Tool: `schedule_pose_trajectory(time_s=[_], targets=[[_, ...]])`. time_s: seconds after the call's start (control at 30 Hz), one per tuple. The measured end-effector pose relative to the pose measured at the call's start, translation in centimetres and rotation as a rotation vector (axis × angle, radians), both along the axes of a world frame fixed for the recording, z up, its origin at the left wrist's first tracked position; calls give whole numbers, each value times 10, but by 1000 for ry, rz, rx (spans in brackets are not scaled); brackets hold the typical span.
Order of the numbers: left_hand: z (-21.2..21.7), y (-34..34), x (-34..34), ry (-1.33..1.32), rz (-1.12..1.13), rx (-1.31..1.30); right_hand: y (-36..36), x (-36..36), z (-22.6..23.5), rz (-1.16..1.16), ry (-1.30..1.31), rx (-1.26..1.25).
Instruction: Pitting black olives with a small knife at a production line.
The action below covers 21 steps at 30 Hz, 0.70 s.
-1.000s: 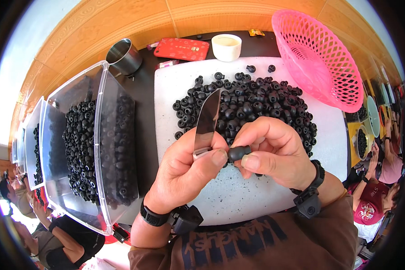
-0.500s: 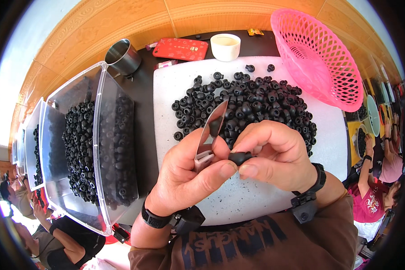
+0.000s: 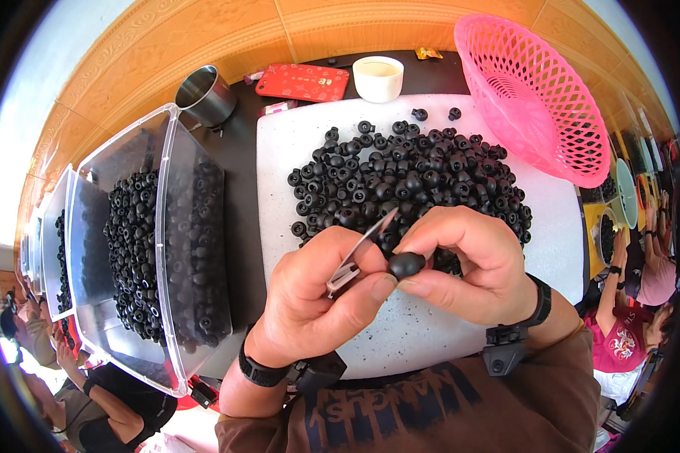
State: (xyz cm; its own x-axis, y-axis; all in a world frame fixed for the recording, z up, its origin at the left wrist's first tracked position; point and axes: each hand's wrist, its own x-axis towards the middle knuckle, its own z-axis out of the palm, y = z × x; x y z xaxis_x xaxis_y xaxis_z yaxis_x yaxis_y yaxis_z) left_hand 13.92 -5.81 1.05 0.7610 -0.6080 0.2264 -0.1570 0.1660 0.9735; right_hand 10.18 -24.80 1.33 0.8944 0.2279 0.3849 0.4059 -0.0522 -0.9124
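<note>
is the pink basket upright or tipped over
Tipped. The pink basket leans on its side at the far right of the white board, its open mouth facing the pile of black pieces; nothing shows inside it.

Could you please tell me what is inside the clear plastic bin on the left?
The clear plastic bin holds many small black rubber pieces, piled against its lower side. What lies beneath the pile cannot be seen.

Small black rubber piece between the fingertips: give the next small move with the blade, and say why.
Probably draw the thin metal blade down along the edge of the small black rubber piece. The right hand pinches the piece at its fingertips, the left hand grips the blade angled toward it, its edge close beside the piece, above the white board.
</note>
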Motion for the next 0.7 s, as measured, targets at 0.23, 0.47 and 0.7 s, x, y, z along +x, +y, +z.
schedule_pose_trajectory(time_s=[0.23,0.47,0.7], targets=[[5,-5,1,-351,81,169,1,-4,-5,-41,59,66],[0,-15,-1,-620,208,259,1,-5,-13,17,73,210],[-3,-14,0,-677,233,335,2,-5,-13,39,80,220]])
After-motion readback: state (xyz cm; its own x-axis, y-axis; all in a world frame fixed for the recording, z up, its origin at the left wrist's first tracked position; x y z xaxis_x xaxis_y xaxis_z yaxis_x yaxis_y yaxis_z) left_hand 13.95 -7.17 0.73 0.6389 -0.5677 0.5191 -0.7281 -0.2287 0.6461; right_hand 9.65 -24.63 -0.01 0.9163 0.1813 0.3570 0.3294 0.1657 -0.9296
